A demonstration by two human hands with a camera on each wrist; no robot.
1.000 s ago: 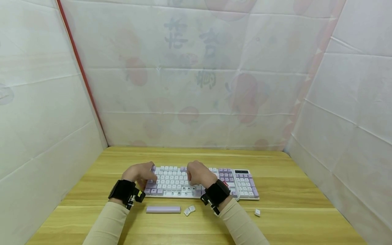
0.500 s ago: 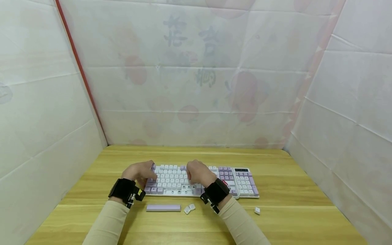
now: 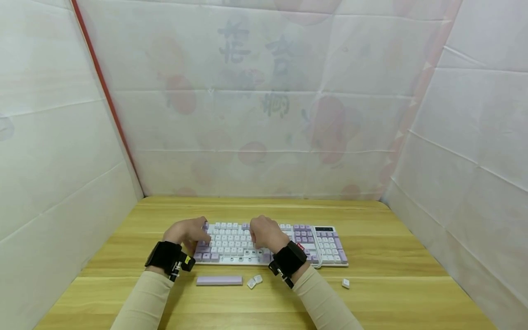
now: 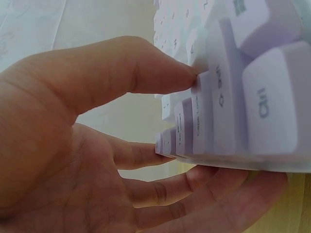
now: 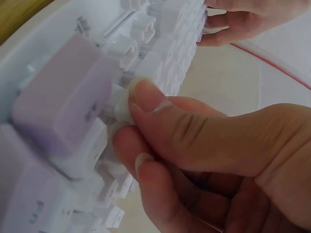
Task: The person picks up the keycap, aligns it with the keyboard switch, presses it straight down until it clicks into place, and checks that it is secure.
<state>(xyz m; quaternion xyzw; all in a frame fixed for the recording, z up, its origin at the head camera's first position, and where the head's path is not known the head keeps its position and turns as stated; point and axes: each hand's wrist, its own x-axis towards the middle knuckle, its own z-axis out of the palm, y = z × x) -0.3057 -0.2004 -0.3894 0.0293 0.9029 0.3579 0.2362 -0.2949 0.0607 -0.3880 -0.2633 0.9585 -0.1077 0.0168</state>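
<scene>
On a wood-grained desk, a purple-and-white keyboard is lying flat between the person's hands. The left hand is gripping its left edge, the thumb pressing on top beside the Caps Lock key and the fingers running along and under the rim. The right hand is pinching a white cap between thumb and forefinger, among the lower rows. The step in hand appears to be the working of this single cap at its switch; whether it is being seated or pulled, the views are not showing. The next move is probably calling for straight, even force on the cap, with the left hand bracing the board. Bare switches are showing along the bottom row. In front, the space bar is lying near a pair of loose caps, while a lone cap is sitting well apart to the right. A white cable is crossing the keyboard. Pale printed cloth is enclosing the desk, and a red strip is marking the left corner.
</scene>
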